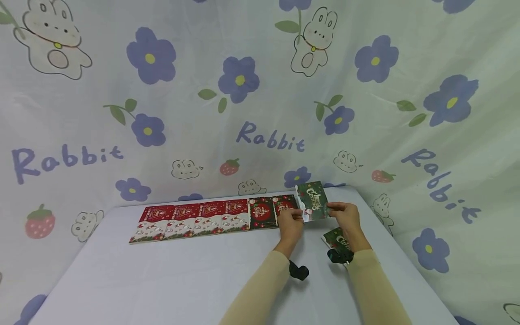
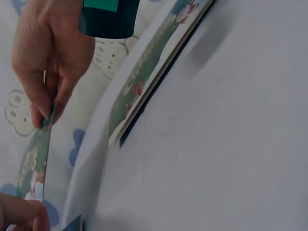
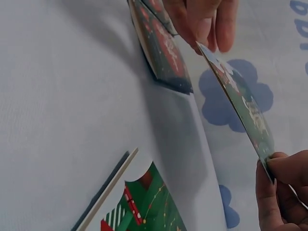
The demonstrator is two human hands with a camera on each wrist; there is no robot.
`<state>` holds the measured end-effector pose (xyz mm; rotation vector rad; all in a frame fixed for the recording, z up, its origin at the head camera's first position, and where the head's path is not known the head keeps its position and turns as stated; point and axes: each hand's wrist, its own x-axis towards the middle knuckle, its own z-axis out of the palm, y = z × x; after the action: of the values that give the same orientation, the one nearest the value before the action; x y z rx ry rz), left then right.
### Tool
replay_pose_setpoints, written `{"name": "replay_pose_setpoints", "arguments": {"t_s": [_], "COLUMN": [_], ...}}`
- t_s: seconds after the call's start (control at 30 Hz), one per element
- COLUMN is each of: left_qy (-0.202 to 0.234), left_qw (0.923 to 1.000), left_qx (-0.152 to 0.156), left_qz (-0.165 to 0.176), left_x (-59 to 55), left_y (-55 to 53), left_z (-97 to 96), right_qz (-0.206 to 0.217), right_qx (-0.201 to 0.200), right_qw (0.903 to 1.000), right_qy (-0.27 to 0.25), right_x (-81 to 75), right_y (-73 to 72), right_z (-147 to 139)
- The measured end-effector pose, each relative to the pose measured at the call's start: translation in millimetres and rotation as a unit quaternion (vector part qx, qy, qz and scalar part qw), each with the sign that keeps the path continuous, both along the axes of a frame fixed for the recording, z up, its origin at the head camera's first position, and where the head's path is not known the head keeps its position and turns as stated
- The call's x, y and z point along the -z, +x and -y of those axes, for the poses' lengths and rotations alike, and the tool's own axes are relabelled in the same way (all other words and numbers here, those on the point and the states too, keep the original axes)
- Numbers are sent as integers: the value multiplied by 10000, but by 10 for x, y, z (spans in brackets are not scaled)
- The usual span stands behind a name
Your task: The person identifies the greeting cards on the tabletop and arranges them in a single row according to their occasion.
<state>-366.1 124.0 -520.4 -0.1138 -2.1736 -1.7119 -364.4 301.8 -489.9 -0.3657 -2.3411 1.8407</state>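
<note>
A green Christmas card (image 1: pixel 312 201) is held up above the far right part of the table, tilted, its printed face toward the head camera. My left hand (image 1: pixel 290 225) pinches its lower left edge between thumb and fingers. At the right edge, my right hand (image 1: pixel 347 221) grips it the same way. In the right wrist view the card (image 3: pixel 240 108) appears nearly edge-on between both hands. Below my right hand lies another green card (image 1: pixel 336 239), possibly a small stack, partly hidden by the wrist and its black camera.
Along the table's back edge runs a row of cards: several red-and-white ones (image 1: pixel 188 220) at left, then two dark green ones with red circles (image 1: pixel 262 213). My left hand partly covers the rightmost. White cloth covers the table (image 1: pixel 183 280); a rabbit-print curtain (image 1: pixel 195 135) hangs behind.
</note>
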Motion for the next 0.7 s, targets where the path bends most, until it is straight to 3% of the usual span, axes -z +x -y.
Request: {"name": "replay_pose_setpoints", "arguments": {"t_s": [0.7], "left_qy": [-275], "left_qw": [9970], "left_qx": [77], "left_qz": [722], "left_x": [25], "left_y": [-5], "left_z": [-125], "right_qz": [96], "right_qx": [227], "right_qw": [9992], "right_qy": [306], "right_x": [208], "right_y": [-90], "right_z": [-87]}}
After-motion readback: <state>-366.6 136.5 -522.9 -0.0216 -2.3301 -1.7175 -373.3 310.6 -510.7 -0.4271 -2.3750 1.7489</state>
